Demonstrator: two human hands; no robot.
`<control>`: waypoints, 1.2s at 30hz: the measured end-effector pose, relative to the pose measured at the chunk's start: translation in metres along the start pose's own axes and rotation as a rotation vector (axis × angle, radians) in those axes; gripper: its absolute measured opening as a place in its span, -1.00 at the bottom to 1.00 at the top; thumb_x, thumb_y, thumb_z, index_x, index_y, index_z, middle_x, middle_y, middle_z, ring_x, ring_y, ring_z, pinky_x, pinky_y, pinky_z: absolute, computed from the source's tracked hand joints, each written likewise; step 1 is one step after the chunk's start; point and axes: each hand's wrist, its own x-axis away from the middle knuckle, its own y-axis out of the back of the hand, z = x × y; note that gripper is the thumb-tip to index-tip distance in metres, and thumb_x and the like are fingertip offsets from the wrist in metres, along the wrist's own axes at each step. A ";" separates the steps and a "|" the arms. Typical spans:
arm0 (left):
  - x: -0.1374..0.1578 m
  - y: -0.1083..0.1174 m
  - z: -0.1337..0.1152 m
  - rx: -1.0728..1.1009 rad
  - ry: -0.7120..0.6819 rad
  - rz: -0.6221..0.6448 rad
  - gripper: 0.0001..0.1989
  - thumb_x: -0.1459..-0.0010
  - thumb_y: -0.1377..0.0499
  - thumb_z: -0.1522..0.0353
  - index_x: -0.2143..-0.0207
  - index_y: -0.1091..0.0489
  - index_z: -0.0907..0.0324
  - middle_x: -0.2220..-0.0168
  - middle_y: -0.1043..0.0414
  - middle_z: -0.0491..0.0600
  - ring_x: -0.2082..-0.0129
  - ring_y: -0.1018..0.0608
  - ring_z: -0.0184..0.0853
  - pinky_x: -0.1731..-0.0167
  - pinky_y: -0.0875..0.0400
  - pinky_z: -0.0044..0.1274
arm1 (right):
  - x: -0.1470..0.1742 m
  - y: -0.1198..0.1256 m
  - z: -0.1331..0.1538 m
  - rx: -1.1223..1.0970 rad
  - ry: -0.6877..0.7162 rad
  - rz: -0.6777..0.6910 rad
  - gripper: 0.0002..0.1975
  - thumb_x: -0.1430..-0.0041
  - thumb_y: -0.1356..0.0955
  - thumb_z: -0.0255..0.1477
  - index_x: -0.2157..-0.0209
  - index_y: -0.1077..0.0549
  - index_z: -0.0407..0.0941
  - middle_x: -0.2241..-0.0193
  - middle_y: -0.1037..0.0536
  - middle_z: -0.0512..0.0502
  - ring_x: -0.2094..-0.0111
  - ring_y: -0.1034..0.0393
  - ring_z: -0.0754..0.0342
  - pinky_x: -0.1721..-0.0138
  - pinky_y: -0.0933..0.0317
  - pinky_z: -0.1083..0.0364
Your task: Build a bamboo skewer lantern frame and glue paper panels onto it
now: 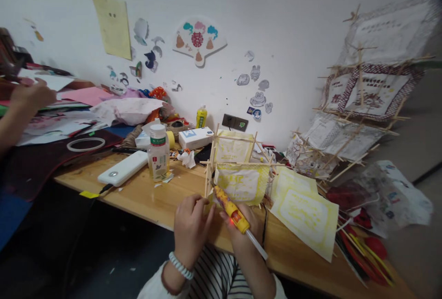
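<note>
In my right hand is a yellow hot glue gun, with a clear glue stick jutting from its back end and a red light glowing on its side. Its nozzle points up and left at the lower left corner of a stick-and-paper frame, built of thin wooden sticks and yellow-and-white printed sheets. My left hand, a coiled band on its wrist, has its fingers bent together at that same corner. A bit of yellow paper shows by its fingertips; the exact grip is partly hidden. Two loose yellow-printed sheets lie to the right.
A white power bank and a clear plastic bottle stand left of the frame. A taller stick-and-paper structure rises at right, above plastic bags. Another person's hand is among papers at far left.
</note>
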 end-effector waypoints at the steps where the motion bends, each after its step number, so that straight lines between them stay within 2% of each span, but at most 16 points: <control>1: 0.001 0.000 0.000 -0.012 0.004 -0.002 -0.87 -0.16 -0.11 0.31 0.34 -0.34 0.20 0.35 -0.38 0.02 0.36 -0.43 -0.25 0.36 -0.33 -0.45 | 0.001 0.000 -0.001 0.011 -0.001 0.001 -0.71 -0.21 -0.25 -0.20 0.49 -0.36 -0.07 0.60 -0.43 0.00 0.57 -0.28 0.11 0.61 -0.13 0.18; 5: 0.002 -0.001 0.002 -0.040 0.018 -0.015 -0.85 -0.17 -0.10 0.31 0.27 -0.32 0.22 0.34 -0.41 0.04 0.34 -0.44 -0.23 0.34 -0.33 -0.44 | 0.005 0.000 -0.003 0.022 -0.025 0.009 -0.68 -0.18 -0.29 -0.15 0.50 -0.34 -0.09 0.60 -0.43 0.00 0.59 -0.30 0.12 0.61 -0.13 0.18; 8: 0.003 -0.002 0.003 -0.024 0.000 -0.001 -0.90 -0.18 -0.09 0.35 0.35 -0.34 0.20 0.38 -0.40 0.01 0.39 -0.42 -0.27 0.39 -0.30 -0.48 | 0.007 -0.001 -0.004 -0.015 -0.026 0.034 -0.71 -0.17 -0.30 -0.17 0.45 -0.37 -0.10 0.57 -0.46 0.00 0.55 -0.35 0.11 0.55 -0.19 0.18; 11: 0.005 -0.002 0.001 -0.022 -0.034 0.026 -0.87 -0.18 -0.08 0.39 0.44 -0.34 0.18 0.44 -0.38 -0.03 0.44 -0.39 -0.31 0.43 -0.25 -0.50 | 0.008 -0.004 -0.008 -0.061 0.022 0.012 -0.71 -0.17 -0.29 -0.17 0.40 -0.41 -0.11 0.53 -0.49 -0.02 0.52 -0.37 0.10 0.52 -0.22 0.17; 14: 0.009 -0.003 -0.001 -0.020 -0.045 0.045 -0.86 -0.17 -0.09 0.38 0.45 -0.35 0.17 0.45 -0.38 -0.03 0.46 -0.38 -0.31 0.46 -0.23 -0.51 | 0.008 -0.009 -0.012 -0.063 0.064 -0.032 -0.66 -0.15 -0.28 -0.12 0.45 -0.40 -0.11 0.58 -0.45 0.00 0.57 -0.34 0.10 0.56 -0.18 0.16; 18: 0.012 -0.004 -0.003 0.036 -0.008 0.064 -0.85 -0.18 -0.08 0.36 0.45 -0.36 0.17 0.43 -0.39 -0.02 0.44 -0.39 -0.32 0.44 -0.26 -0.51 | 0.009 -0.015 -0.014 -0.077 0.040 -0.113 -0.57 -0.14 -0.25 -0.03 0.50 -0.40 -0.11 0.64 -0.41 0.01 0.60 -0.30 0.12 0.60 -0.14 0.17; 22: 0.012 -0.001 -0.007 0.095 0.025 0.053 -0.88 -0.17 -0.09 0.36 0.42 -0.37 0.16 0.38 -0.41 -0.01 0.39 -0.42 -0.30 0.40 -0.30 -0.48 | 0.011 -0.016 -0.013 -0.052 0.017 -0.095 -0.56 -0.13 -0.27 -0.02 0.53 -0.39 -0.11 0.63 -0.42 -0.01 0.58 -0.31 0.11 0.58 -0.15 0.17; 25: 0.011 0.006 -0.010 0.198 0.068 0.020 -0.92 -0.15 -0.10 0.39 0.41 -0.34 0.16 0.39 -0.40 -0.02 0.37 -0.42 -0.29 0.36 -0.31 -0.47 | 0.011 -0.014 -0.011 -0.045 0.007 -0.098 -0.55 -0.12 -0.27 -0.02 0.56 -0.35 -0.11 0.64 -0.41 0.00 0.60 -0.29 0.12 0.58 -0.15 0.18; 29: 0.007 0.014 -0.009 0.330 0.141 -0.086 -0.92 -0.16 -0.06 0.43 0.41 -0.28 0.16 0.44 -0.35 -0.05 0.38 -0.41 -0.31 0.34 -0.31 -0.47 | 0.011 -0.005 -0.005 -0.049 -0.043 -0.042 -0.62 -0.13 -0.30 -0.08 0.52 -0.37 -0.10 0.62 -0.42 0.00 0.59 -0.30 0.12 0.57 -0.19 0.19; 32: 0.003 0.016 -0.003 0.316 0.179 -0.125 -0.91 -0.18 -0.04 0.41 0.41 -0.27 0.15 0.45 -0.34 -0.06 0.39 -0.40 -0.32 0.34 -0.29 -0.47 | 0.013 0.001 0.000 -0.048 -0.057 0.006 -0.68 -0.15 -0.31 -0.14 0.48 -0.39 -0.10 0.58 -0.46 -0.02 0.55 -0.34 0.11 0.54 -0.22 0.20; 36: 0.000 0.016 0.004 0.275 0.227 -0.132 -0.89 -0.19 -0.03 0.38 0.41 -0.27 0.15 0.46 -0.33 -0.07 0.39 -0.39 -0.31 0.35 -0.29 -0.47 | 0.016 0.001 -0.002 0.003 -0.032 -0.013 -0.70 -0.14 -0.32 -0.15 0.48 -0.42 -0.10 0.60 -0.45 -0.02 0.57 -0.35 0.12 0.56 -0.20 0.20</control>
